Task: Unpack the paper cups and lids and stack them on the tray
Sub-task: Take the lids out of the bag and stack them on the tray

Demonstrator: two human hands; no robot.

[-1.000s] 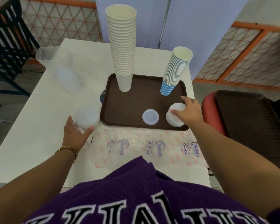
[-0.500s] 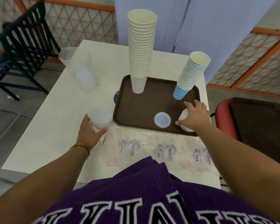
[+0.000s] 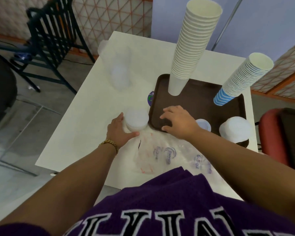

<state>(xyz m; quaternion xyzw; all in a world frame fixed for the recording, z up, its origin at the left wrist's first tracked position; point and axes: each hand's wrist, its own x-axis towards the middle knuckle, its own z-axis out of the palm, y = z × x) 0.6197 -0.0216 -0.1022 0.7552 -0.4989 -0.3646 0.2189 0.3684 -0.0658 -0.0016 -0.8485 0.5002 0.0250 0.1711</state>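
Both forearms extended forward, bare. Left hand [image 3: 120, 129]: thumb and fingers [image 3: 120, 116] curved apart in loose C, bracelet at wrist. Right hand [image 3: 179, 122]: palm down, fingers [image 3: 166, 113] spread, reaching toward left fingers, close but apart.

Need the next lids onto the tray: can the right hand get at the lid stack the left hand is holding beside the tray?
Probably yes. The right hand hovers over the tray's near-left corner, right next to the lid stack held by the left hand; nothing lies between them.
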